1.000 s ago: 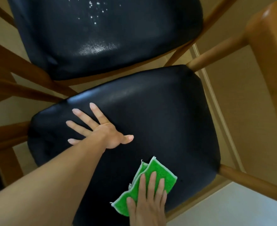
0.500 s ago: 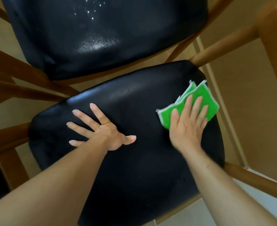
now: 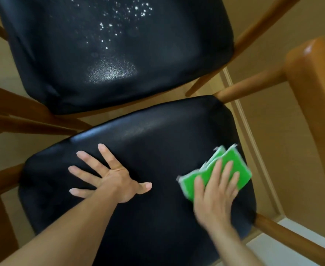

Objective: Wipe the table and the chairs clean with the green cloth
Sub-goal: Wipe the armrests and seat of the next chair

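Observation:
A folded green cloth lies on the right side of the near chair's black seat. My right hand presses flat on the cloth with straight fingers, blurred by motion. My left hand rests on the left part of the same seat, fingers spread and palm down. A second chair's black seat stands just beyond, with white specks and a dull smear on its middle.
Wooden chair rails and legs run round both seats. A thick wooden backrest post rises at the right. Beige floor shows between the chairs, and a pale floor strip lies at the lower right.
My right hand slid the cloth from the seat's near edge up to the far right corner, then back toward me along the right side. My left hand stayed planted.

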### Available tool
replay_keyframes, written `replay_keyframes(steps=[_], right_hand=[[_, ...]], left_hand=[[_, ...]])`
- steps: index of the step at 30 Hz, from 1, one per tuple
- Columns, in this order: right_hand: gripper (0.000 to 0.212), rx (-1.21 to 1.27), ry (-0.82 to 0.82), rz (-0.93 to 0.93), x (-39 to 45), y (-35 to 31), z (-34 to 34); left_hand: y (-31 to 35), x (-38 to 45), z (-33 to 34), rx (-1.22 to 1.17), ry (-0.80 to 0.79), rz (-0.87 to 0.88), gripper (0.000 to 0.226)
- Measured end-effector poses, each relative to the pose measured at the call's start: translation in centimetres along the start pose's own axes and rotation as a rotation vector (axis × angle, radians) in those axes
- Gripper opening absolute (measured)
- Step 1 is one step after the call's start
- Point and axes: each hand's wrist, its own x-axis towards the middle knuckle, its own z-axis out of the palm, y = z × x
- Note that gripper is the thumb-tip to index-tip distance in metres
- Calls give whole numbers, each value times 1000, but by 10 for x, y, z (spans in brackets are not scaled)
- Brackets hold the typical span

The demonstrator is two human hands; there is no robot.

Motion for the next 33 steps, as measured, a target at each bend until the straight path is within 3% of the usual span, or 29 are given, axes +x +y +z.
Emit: replay_keyframes(steps=[4, 10, 15, 22, 27, 33], right_hand=[[69, 70, 163, 307, 100, -34, -35], [72, 14, 75, 39, 125, -103, -30], [75, -1, 58, -44, 111, -39, -36], [89, 173, 132, 461, 19, 44, -24], [64, 203, 139, 835, 49, 8, -18], [68, 91, 125, 357, 115, -87, -34]], left_hand=[[0, 1, -1, 2, -13, -4, 157], [2, -5, -1, -11, -25, 20, 155], [3, -7, -2, -9, -35, 49, 152], [2, 2, 1, -12, -16, -28, 161], [0, 11, 4, -23, -8, -69, 164], [1, 13, 4, -17, 6, -70, 165]])
